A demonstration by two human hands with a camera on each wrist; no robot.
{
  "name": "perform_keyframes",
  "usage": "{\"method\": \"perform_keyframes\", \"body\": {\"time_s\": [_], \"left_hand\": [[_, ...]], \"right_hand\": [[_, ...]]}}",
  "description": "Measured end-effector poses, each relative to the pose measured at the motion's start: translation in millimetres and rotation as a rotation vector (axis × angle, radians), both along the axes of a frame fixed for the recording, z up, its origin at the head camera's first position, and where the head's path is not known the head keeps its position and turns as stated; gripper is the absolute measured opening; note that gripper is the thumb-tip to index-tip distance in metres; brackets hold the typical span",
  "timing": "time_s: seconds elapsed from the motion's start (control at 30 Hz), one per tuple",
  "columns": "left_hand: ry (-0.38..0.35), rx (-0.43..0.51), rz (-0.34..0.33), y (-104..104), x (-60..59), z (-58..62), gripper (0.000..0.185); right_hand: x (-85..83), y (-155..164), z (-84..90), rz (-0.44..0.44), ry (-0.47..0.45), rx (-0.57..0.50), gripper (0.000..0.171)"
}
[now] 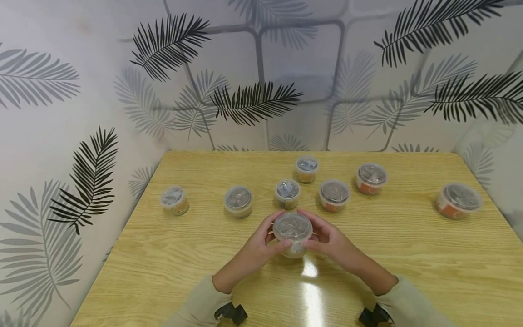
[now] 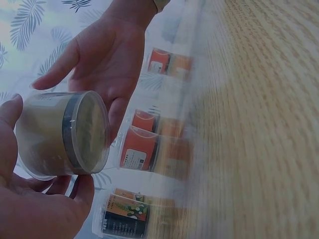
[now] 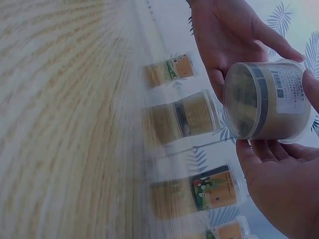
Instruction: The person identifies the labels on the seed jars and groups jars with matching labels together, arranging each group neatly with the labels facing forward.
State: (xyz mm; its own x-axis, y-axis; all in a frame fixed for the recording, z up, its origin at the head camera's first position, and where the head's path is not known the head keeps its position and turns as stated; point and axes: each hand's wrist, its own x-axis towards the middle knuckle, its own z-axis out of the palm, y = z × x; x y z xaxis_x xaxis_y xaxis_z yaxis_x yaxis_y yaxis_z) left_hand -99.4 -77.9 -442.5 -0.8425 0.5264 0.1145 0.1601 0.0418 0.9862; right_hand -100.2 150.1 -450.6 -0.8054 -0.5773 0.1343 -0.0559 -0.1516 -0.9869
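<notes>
A leaf-print wall (image 1: pixel 294 59) stands behind a wooden table (image 1: pixel 163 263). Just below the frame's centre, one tub (image 1: pixel 292 229) is held up off the wood, the left hand (image 1: pixel 259 240) gripping its left side and the right hand (image 1: pixel 330 238) its right, thumbs on the near side, fingers curved behind. Seven other tubs (image 1: pixel 238 200) stand farther up the frame: two left, three mid-frame, two right.

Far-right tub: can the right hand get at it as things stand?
Probably not yet: the right hand and left hand both hold the front tub. Otherwise, bare table leaves the far-right tub accessible.
</notes>
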Motion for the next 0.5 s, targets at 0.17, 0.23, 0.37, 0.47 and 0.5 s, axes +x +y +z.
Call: {"method": "perform_keyframes", "body": {"time_s": [0.17,0.23,0.37,0.47,0.5], "left_hand": [[-0.011,-0.004,0.018,0.0,-0.7,-0.3,0.070],[-0.033,0.004,0.027,-0.4,0.4,3.6,0.069],[-0.054,0.035,0.029,-2.5,-0.3,5.5,0.068],[-0.052,0.064,0.022,-4.0,-2.5,3.4,0.066],[-0.050,0.072,0.022,-4.3,-2.6,4.0,0.066]], "right_hand": [[0.0,0.9,0.4,-0.015,0.006,-0.003,0.067],[0.4,2.0,0.8,-0.026,0.009,0.002,0.064],[1.4,5.2,4.8,-0.060,0.013,0.036,0.058],[2.2,7.2,8.0,-0.088,0.016,0.068,0.054],[2.6,7.7,8.5,-0.099,0.015,0.073,0.053]]}}
